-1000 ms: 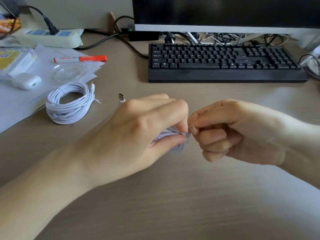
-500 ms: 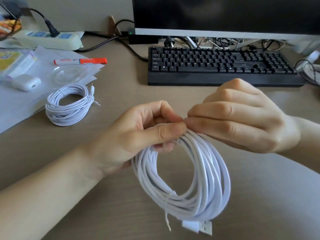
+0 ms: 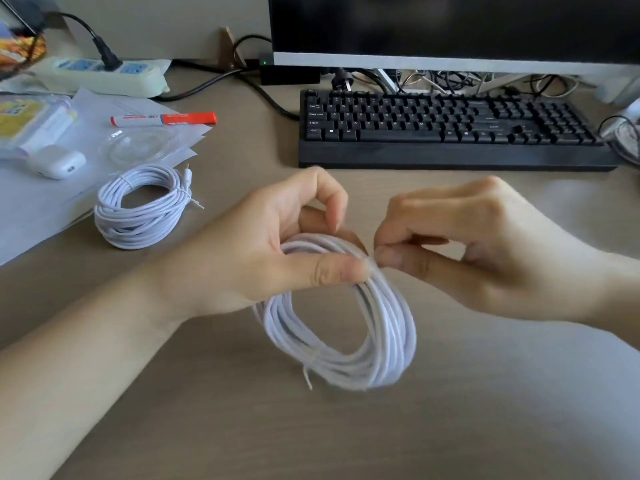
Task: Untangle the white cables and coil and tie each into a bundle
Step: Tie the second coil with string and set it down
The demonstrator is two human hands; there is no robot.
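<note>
I am gripping the top of the white cable coil (image 3: 346, 327) in my left hand (image 3: 277, 258): the thumb is pressing the gathered strands from the front, and the curled fingers are backing them from behind. The coil is hanging below this grip, above the desk (image 3: 346, 438), with its opening facing me and its longer axis running up and down, tilted slightly to my right.

My right hand (image 3: 485, 251) is working just beside the left thumb. Its thumb and forefinger are pinching a thin white tie (image 3: 371, 262) at the point where the strands are gathered. The tie is small and blurred, so I cannot tell how far it is twisted. A second tie end (image 3: 307, 377) is sticking out from the lower rim of the coil.

The coming move is, in my judgement, depending on one relation: the tie is sitting directly between the two thumbs, on the right side of the left grip. The right hand is therefore the nearer, working hand, and the left hand is serving as the clamp.

A finished cable bundle (image 3: 142, 209) is lying on the desk, well apart to my left, near some papers (image 3: 41, 209). A keyboard (image 3: 450, 129) is lying beyond both hands.
</note>
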